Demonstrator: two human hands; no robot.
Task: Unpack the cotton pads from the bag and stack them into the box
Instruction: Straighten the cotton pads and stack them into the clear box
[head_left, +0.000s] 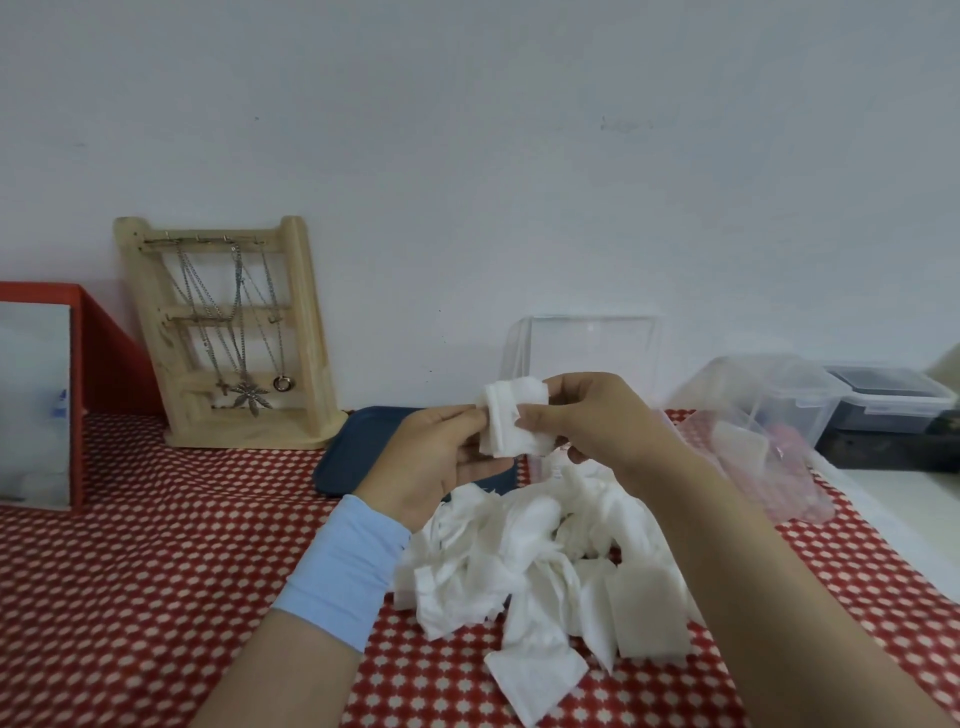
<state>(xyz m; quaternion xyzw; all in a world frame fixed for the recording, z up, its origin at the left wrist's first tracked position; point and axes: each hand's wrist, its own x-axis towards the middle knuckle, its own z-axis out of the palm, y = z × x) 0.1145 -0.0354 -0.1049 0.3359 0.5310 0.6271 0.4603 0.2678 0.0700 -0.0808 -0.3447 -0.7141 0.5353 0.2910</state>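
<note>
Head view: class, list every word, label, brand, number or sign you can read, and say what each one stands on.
No text here can be read.
White panel in the red frame: small blue marks, too blurred to read.
Bag: pink print, too blurred to read.

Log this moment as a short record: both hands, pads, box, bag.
left hand: grips a small stack of pads
right hand: pinches the same stack
loose pads: heaped on the tablecloth below the hands
box: clear, behind the hands, lower part hidden
bag: clear, lying right of the heap
background: necklace stand, left rear
</note>
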